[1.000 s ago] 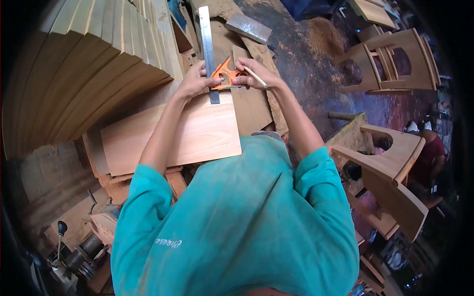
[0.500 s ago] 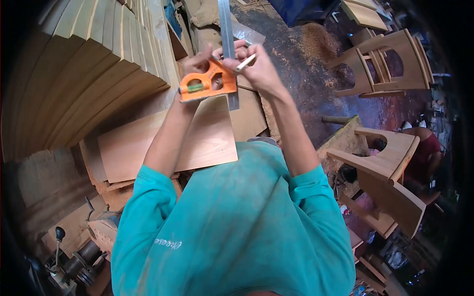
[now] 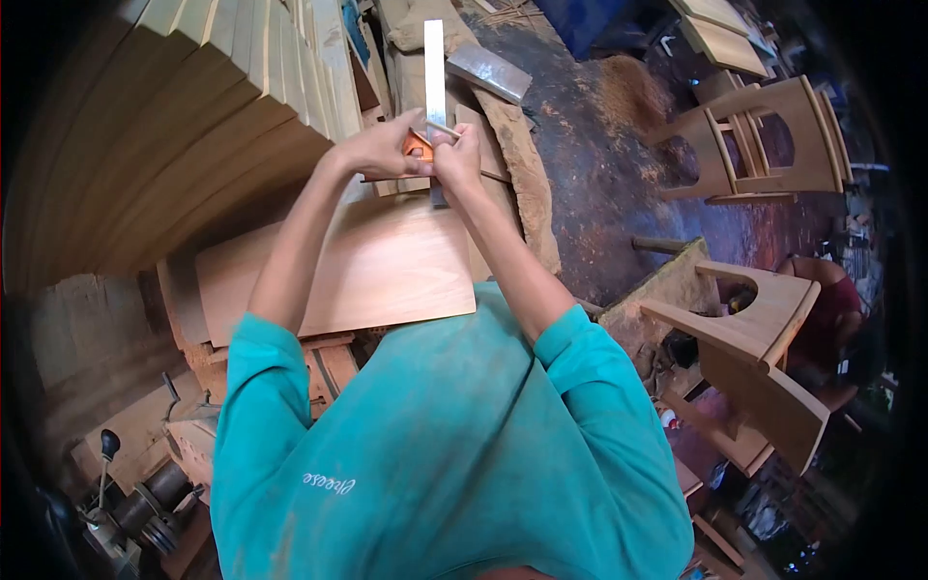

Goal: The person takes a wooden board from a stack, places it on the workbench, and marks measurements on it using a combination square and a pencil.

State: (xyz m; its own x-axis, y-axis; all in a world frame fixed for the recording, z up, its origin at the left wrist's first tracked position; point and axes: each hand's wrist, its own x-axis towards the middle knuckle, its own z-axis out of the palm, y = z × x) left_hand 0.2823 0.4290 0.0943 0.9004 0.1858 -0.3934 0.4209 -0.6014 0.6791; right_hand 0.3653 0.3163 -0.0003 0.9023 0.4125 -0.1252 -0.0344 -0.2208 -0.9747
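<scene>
My left hand (image 3: 387, 145) is wrapped round the orange head of a combination square (image 3: 419, 147), largely covering it. The square's steel blade (image 3: 435, 72) points away from me, with its short end below my fingers. My right hand (image 3: 457, 159) pinches at the blade beside the head and holds a thin pencil (image 3: 442, 128) between its fingers. Both hands touch at the square, over the far edge of a pale wooden board (image 3: 387, 261). The board lies in front of my body.
Stacked curved wooden pieces (image 3: 193, 126) rise at the left. A metal plate (image 3: 489, 72) lies beyond my hands. Wooden chair frames (image 3: 764, 135) stand at the right, with a person (image 3: 831, 300) in dark red behind them. A machine (image 3: 145, 507) is at lower left.
The square was turned over between my hands, its orange head first swinging left and now mostly hidden by my left hand. My right hand has moved left and closer to my left hand.
</scene>
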